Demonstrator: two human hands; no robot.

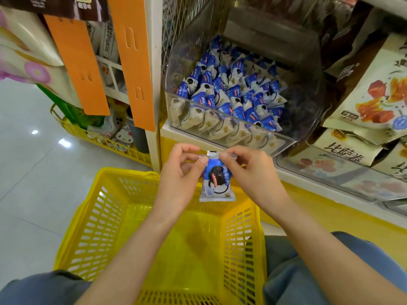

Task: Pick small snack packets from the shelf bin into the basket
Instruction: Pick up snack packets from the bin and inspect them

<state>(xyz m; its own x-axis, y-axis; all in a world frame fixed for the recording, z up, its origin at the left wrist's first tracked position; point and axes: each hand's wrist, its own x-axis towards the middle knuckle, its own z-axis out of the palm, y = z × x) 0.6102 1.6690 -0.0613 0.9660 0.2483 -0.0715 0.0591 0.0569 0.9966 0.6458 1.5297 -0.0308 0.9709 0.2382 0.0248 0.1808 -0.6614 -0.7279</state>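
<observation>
The left hand point(182, 172) and right hand point(251, 170) each pinched one snack packet point(217, 179) by its top edge between thumb and fingers point(226, 156), above the basket point(88, 234). The basket looked bare, so the task seemed barely begun, with many packets left in the shelf bin point(308, 95).

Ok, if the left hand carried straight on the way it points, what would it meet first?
Probably the front wall of the clear plastic shelf bin, just beyond the left hand, which pinches a blue-and-white snack packet with the right hand; depth is unclear.

Two orange strips point(76, 67) hang at the upper left, above a low yellow crate point(99, 140) holding a cartoon-cat packet point(123, 135). Large printed bags point(374, 91) fill the right edge.
</observation>
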